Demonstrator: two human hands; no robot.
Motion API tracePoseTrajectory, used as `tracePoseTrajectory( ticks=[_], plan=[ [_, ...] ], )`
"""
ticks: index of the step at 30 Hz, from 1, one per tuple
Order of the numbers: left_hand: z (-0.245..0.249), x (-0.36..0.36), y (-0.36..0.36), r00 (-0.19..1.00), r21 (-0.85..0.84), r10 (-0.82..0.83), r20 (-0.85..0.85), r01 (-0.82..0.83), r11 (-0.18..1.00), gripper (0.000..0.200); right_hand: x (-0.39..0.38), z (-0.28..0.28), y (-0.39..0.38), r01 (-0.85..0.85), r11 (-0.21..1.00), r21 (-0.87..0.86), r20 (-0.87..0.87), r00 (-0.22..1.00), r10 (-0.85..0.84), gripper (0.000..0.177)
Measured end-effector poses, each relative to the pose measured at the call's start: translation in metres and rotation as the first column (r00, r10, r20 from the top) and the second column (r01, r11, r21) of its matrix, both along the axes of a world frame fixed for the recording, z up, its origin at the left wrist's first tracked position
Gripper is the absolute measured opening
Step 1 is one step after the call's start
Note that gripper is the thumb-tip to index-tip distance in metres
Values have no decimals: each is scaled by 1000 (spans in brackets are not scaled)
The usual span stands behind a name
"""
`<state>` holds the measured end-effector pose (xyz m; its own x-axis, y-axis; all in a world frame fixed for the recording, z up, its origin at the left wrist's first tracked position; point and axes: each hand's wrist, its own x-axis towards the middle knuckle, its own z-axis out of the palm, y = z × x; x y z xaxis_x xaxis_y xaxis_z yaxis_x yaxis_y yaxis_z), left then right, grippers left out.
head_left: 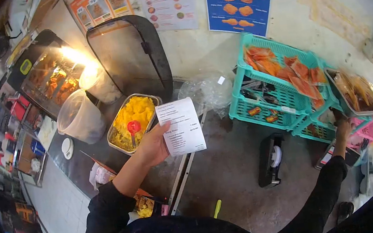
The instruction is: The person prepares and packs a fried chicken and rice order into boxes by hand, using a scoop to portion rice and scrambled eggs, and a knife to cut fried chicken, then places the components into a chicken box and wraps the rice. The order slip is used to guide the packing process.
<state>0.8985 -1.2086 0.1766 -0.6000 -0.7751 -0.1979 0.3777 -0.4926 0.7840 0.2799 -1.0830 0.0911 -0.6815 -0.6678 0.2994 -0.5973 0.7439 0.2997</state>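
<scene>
Receipt (181, 126) was pinched in the left hand (155, 146) above the surface (235, 171), beside a metal tray (114, 125). The right hand (342, 129) was stretched toward teal baskets (264, 107); its grip could not be told.

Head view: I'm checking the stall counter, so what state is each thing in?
receipt, held up in the left hand, printed side showing.
metal tray, uncovered, holds yellow food.
warmer, lit.
tape dispenser, roll loaded.
right hand, at the teal rack; grip unclear.

Long black sleeves cover both arms to the wrists, leaving 2 hands (153, 144) bare.
</scene>
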Motion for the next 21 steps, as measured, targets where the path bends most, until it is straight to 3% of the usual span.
tracePoseTrajectory(
  ticks=[1, 4, 5, 8, 11, 13, 14, 15, 16, 17, 18, 19, 21],
  plan=[
    [-1, 2, -2, 1000, 18, -5, -4, 5, 1000, 41, -19, -18, 0, -66, 997, -41, -107, 992, 61, 24],
    [-4, 5, -5, 1000, 43, -12, -3, 12, 999, 40, -34, -27, -4, 72, 997, -33, -191, 978, -77, 24],
    [-4, 5, -5, 1000, 28, -5, 10, 4, 1000, 40, -41, -30, -3, 89, 996, -29, -323, 942, -94, 24],
    [-6, 4, -8, 999, 35, 26, 34, -27, 999, 40, -35, -19, -5, 110, 994, -1, -151, 982, -109, 24],
    [-9, 6, -7, 997, 51, 61, 49, -63, 997, 41, -33, -16, 0, -68, 994, -87, -190, 980, 51, 27],
    [-18, 10, -9, 999, 58, 38, 12, -39, 998, 41, -33, -17, -11, -54, 960, -274, -60, 997, 39, 30],
    [-27, 15, -13, 1000, 65, -10, -28, 12, 998, 42, -45, -23, -13, -331, 855, -399, -4, 933, 360, 35],
    [-27, 14, -12, 1000, 49, 18, -17, -17, 999, 41, -89, -57, -17, -222, 727, -650, -22, 961, 274, 46],
    [-23, 12, -9, 999, 35, 38, -9, -37, 999, 41, -89, -53, -14, -58, 792, -607, 218, 947, 236, 50],
    [-23, 15, -7, 999, 50, 48, -21, -47, 998, 41, -76, -54, -19, -132, 804, -579, 8, 986, 167, 43],
    [-24, 19, -4, 997, 65, 70, -27, -68, 996, 41, -90, -60, -20, -294, 745, -599, -38, 940, 340, 38],
    [-28, 21, -6, 998, 54, 54, -25, -53, 997, 41, -65, -44, -21, -262, 568, -780, 77, 861, 503, 33],
    [-34, 31, -6, 998, 8, 66, -16, -66, 998, 41, -21, -13, -19, 203, 582, -788, 538, 687, 488, 22]
  ],
)
